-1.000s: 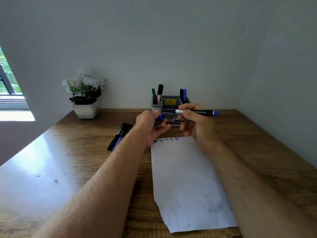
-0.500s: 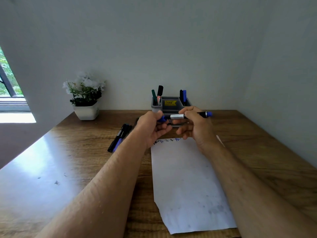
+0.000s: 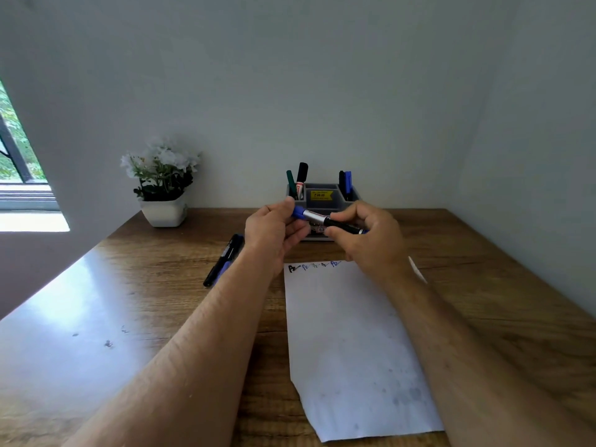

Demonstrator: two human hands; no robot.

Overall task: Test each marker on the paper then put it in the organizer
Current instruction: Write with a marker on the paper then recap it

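Note:
My right hand (image 3: 367, 240) grips a black and silver marker (image 3: 325, 220) by its barrel, held level in front of the grey organizer (image 3: 322, 196). My left hand (image 3: 274, 233) pinches the marker's blue cap (image 3: 298, 212), which sits on the marker's left end. The white paper (image 3: 351, 343) lies below my hands, with several small scribbles along its top edge. Several markers stand in the organizer's left and right compartments. More markers (image 3: 224, 259) lie on the desk to the left of my left hand.
A white pot of white flowers (image 3: 163, 182) stands at the back left of the wooden desk (image 3: 113, 317). Walls close in behind the desk and on its right. A window is at the far left.
My two hands have come together. The marker's tip has gone into the blue cap held by my left hand, and the marker now tilts down to the right.

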